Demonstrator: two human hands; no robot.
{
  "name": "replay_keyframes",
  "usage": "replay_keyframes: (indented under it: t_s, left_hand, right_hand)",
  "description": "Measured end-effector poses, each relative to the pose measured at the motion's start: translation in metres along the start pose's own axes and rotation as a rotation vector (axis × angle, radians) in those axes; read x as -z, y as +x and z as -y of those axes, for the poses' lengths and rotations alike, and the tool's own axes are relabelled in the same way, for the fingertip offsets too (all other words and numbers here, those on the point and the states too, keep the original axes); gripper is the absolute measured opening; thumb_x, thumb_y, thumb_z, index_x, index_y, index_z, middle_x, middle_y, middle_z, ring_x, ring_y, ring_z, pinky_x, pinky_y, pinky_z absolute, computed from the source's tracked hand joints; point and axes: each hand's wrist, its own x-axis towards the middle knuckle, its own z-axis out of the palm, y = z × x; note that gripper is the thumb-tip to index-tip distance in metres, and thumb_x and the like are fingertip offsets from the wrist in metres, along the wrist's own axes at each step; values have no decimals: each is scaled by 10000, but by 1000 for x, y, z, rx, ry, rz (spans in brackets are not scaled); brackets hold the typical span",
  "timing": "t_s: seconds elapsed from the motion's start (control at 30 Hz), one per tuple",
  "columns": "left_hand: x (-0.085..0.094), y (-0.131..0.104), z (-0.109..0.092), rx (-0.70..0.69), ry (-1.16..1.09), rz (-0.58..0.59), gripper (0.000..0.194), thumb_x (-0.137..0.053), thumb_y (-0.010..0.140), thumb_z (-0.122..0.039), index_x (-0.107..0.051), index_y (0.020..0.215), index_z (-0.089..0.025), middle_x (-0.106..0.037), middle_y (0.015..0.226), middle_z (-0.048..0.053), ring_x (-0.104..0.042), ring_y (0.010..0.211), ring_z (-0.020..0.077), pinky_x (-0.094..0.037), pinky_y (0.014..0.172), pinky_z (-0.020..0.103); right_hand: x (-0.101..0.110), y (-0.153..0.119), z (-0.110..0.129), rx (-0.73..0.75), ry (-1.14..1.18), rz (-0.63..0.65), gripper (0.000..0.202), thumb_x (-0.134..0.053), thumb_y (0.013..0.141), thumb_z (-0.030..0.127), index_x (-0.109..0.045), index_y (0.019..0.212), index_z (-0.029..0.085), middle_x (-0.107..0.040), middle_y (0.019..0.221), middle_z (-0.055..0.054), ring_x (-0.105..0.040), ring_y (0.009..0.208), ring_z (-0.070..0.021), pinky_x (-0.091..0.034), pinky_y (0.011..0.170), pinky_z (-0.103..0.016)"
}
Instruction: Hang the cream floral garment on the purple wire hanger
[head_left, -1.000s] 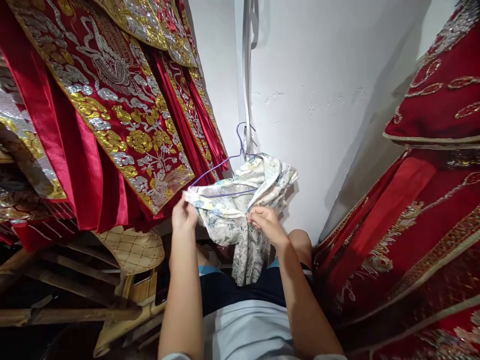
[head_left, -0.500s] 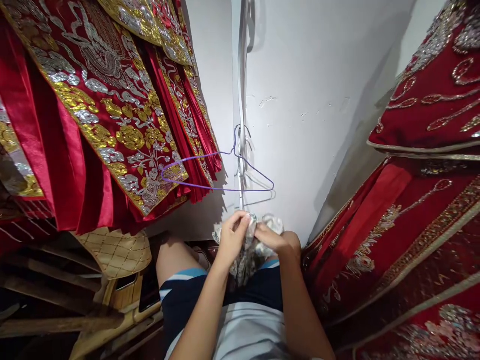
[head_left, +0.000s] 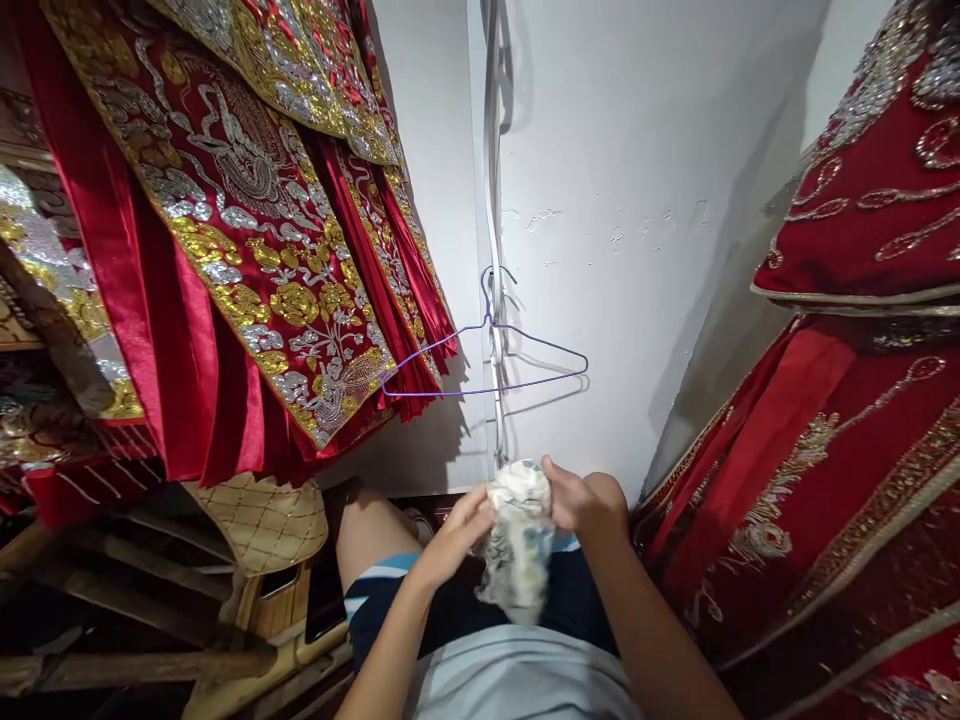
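Left hand point(head_left: 461, 530) of mine, seen from the head view, grasps the patterned cloth point(head_left: 517, 520) by its left edge, fingers drawn in against it. On the other side, my right hand point(head_left: 574, 500) is up against the cloth with the thumb raised; its other fingers are largely hidden, so I cannot tell whether they grip. The cloth is bunched between my hands, above my shorts point(head_left: 390, 600), whitish at the top, its lower end blurred. Beyond it, well apart from my hands, a bare purple hanger point(head_left: 461, 394) hangs in front of the white wall point(head_left: 615, 120), its hook at the pale strip point(head_left: 492, 180). Left of this, a red gown point(head_left: 270, 240) with gold and silver embroidery slants down, its hem behind the hanger's left end; below is a bamboo seat point(head_left: 281, 610). To my right hangs a beaded red dress point(head_left: 810, 450).
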Motion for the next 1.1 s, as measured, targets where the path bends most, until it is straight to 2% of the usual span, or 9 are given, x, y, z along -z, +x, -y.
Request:
replay_keyframes:
  t_s: [0.1,0.2,0.37,0.53,0.63,0.73,0.83,0.9,1.1]
  left_hand:
    - [5,-35,22,89,314,198,308,-602,895,-501,-684,917,-204,-664,853,56,-607,863,241,-467,804,316]
    - [21,-66,43,168,592,211,294,-532,938,-427,-641,789,-199,-655,786,38,-588,748,219,-415,702,293]
    - [72,-77,45,207,843,-2,253,-502,945,-383,-691,912,-217,-724,945,83,-641,936,277,-436,921,400]
    - [112,-52,6,54,1018,-94,177,-616,860,-340,-771,860,-256,-704,1240,71,-553,1234,341,-320,1115,545]
    - [114,-43,-13,11,896,-154,313,-546,919,-412,-769,792,-232,-725,1182,68,-560,1230,334,-398,1070,508]
    - [102,-44,-25,18,730,-137,555,-381,1003,-452,-675,619,-180,-739,971,73,-654,983,260,-503,945,408]
    - [97,-46,-31,-15,829,-65,528,-362,1020,-436,-667,670,-184,-729,894,39,-654,895,216,-430,1065,443]
    - [103,-44,-34,-19,982,-43,435,-419,1003,-431,-704,762,-207,-745,932,31,-653,975,235,-317,1149,523]
    - [136,-13,-53,-14,1168,-135,383,-433,969,-444,-737,1073,-235,-613,1403,78,-504,1300,333,-395,1084,534]
  right_hand:
    - [34,-17,33,-52,-11,331,639,-773,571,673,-730,903,128,-690,747,-101,-610,633,-205,-468,572,-295]
    - [58,-25,64,-135,-327,543,371,-811,629,361,-768,914,127,-721,836,-91,-635,736,-197,-470,638,-261]
    - [66,-12,66,-121,-655,345,454,-775,550,138,-769,1002,179,-720,926,-40,-615,784,-194,-448,638,-237]
    - [69,15,67,-57,-793,272,97,-621,698,158,-711,731,141,-661,673,-16,-570,636,-165,-405,576,-244]
    - [66,39,72,215,-669,-24,328,-544,738,142,-721,1013,177,-729,1035,-62,-650,931,-218,-484,795,-285]
    - [64,69,59,393,-564,-285,486,-566,744,194,-647,1222,221,-633,1320,-76,-571,1211,-240,-422,1014,-337]
    - [70,90,37,391,-586,-361,209,-518,754,256,-677,871,187,-700,943,-63,-629,945,-228,-459,853,-324]
    - [77,92,28,356,-621,-404,161,-477,745,276,-550,626,196,-575,647,-9,-536,678,-177,-403,660,-284]
    - [87,72,40,325,-634,-469,210,-504,689,301,-411,524,208,-358,529,44,-335,573,-119,-243,551,-264]
